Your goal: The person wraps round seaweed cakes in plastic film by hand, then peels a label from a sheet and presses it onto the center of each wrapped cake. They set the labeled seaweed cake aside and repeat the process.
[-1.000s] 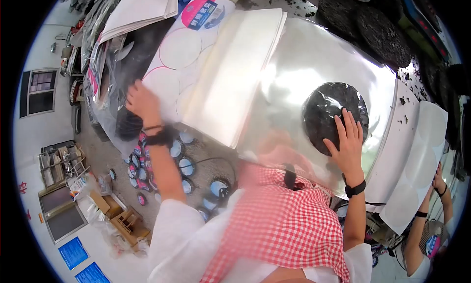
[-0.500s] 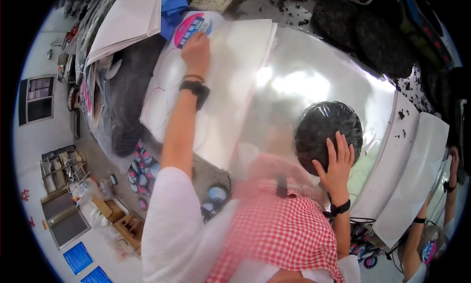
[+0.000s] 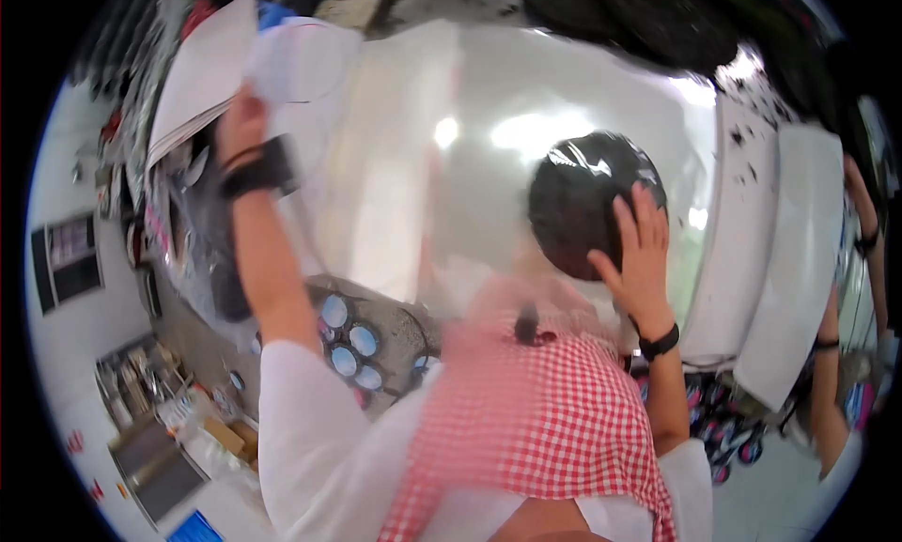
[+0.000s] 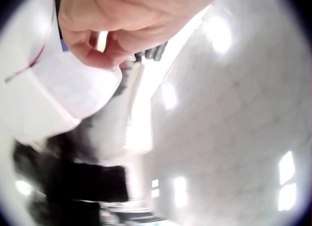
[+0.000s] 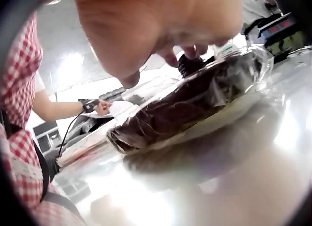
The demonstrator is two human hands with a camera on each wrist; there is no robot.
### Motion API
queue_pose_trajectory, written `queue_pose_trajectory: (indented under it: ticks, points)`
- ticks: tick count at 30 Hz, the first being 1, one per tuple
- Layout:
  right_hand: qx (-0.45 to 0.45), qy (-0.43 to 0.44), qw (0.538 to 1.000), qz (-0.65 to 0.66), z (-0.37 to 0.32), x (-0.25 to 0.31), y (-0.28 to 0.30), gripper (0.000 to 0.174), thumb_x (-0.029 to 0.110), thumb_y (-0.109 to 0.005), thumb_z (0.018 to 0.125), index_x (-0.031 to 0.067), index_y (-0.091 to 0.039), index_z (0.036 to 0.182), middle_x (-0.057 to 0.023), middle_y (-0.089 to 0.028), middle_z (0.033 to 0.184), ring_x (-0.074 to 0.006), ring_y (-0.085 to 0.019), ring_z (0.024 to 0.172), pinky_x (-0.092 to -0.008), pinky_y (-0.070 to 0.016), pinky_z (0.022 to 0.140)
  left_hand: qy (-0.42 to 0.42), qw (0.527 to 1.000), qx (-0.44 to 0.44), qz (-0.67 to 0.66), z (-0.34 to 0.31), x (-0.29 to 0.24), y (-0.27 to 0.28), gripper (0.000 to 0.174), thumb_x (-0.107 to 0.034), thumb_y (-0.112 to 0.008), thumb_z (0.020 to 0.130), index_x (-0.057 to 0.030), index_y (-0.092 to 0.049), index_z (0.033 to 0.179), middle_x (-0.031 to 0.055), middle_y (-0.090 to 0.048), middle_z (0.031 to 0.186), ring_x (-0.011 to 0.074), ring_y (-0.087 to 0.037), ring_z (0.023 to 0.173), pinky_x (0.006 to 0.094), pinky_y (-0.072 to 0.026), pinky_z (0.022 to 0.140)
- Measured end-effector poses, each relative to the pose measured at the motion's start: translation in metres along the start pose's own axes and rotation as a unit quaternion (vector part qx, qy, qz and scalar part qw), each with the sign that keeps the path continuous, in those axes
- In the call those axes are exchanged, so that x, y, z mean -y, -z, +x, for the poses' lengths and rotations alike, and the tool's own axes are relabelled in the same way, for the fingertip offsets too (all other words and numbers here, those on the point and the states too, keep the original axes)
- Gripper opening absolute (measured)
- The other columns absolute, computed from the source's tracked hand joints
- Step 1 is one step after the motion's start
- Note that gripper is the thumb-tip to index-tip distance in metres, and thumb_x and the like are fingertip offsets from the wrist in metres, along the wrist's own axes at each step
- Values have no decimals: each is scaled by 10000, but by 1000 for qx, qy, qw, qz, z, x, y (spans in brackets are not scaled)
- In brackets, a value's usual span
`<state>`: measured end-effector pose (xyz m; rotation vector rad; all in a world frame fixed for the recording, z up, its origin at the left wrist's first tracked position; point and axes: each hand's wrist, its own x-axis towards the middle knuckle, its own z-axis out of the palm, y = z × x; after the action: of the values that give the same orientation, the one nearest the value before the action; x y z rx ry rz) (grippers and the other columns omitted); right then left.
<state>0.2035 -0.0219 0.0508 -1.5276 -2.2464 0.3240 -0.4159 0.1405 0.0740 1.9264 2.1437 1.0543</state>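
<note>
The right hand (image 3: 642,260) lay spread on the film-wrapped dark disc (image 3: 571,204), likely slippery, best held by its rim. The left hand (image 3: 242,129) pinched a flimsy white label (image 4: 92,89).

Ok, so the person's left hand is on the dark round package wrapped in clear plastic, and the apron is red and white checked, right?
No, the right hand is on the dark round package wrapped in clear plastic, as the head view shows. The apron is red and white checked.
</note>
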Motion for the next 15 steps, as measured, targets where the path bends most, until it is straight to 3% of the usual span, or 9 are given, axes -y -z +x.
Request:
queue_pose_trajectory:
  ticks: [2,4,5,6,8,10,12,14,15]
  points:
    - [-37,-69,997,4,-15,-9,12,719,321,-716,796,82,-401,1396,-203,-319,1469,-353,-354,1329,-487,-251,1094,30,990,-63,120,-14,-54,55,146,-126,-571,919,15,-605,906,82,-585,791,204,-560,738,338,-467,649]
    - [-51,-146,988,26,-32,-24,11,720,268,-725,808,73,-377,1407,-229,-323,1445,-339,-390,1302,-471,-321,1061,1,946,-161,282,-48,-160,83,173,-119,-538,939,22,-566,844,134,-571,771,266,-574,755,409,-461,655]
    - [-58,-201,950,231,-33,-31,3,713,202,-725,809,72,-367,1412,-217,-382,1392,-297,-445,1247,-435,-379,1015,-18,910,-216,353,-70,-213,83,198,-116,-522,950,25,-546,813,160,-563,761,297,-581,763,444,-459,658]
    - [-69,-239,869,427,-30,-33,-4,712,135,-725,810,71,-358,1417,-205,-442,1339,-255,-500,1191,-400,-438,969,-32,873,-269,406,-90,-251,76,228,-112,-505,960,29,-527,782,186,-556,751,328,-587,771,480,-456,661]
    - [-69,-247,832,492,-21,-33,-7,720,69,-724,792,60,-361,1414,-168,-503,1268,-207,-543,1123,-350,-480,911,-49,814,-354,459,-124,-277,26,361,-186,-530,963,10,-477,663,195,-500,632,330,-551,624,475,-406,546]
    - [-77,-243,803,539,-13,-33,-15,725,32,-725,780,48,-365,1410,-135,-551,1205,-179,-575,1071,-320,-502,883,-180,958,-201,100,-187,-268,-59,252,-168,-442,988,61,-529,1045,216,-528,1069,300,-560,763,394,-433,644]
    - [-94,-233,787,563,-13,-37,-28,726,24,-727,773,37,-371,1405,-108,-586,1152,-171,-595,1034,-312,-504,884,-314,945,50,-75,-218,-345,-101,400,-62,-463,941,58,-487,1322,205,-464,1397,350,-458,1289,407,-407,1026]
    - [-96,-234,778,576,-13,-39,-38,728,40,-741,766,30,-386,1401,-140,-546,1225,-183,-593,1051,-312,-512,873,-329,929,109,-126,-230,-345,-143,561,95,-618,719,11,-550,1269,198,-493,1363,375,-455,1283,448,-396,1050]
    - [-101,-236,788,560,-13,-40,-41,728,43,-743,766,30,-389,1402,-147,-535,1243,-186,-591,1056,-311,-511,874,-332,928,123,-116,-233,-343,-154,552,86,-628,721,3,-558,1262,192,-497,1360,371,-465,1274,437,-420,1027]
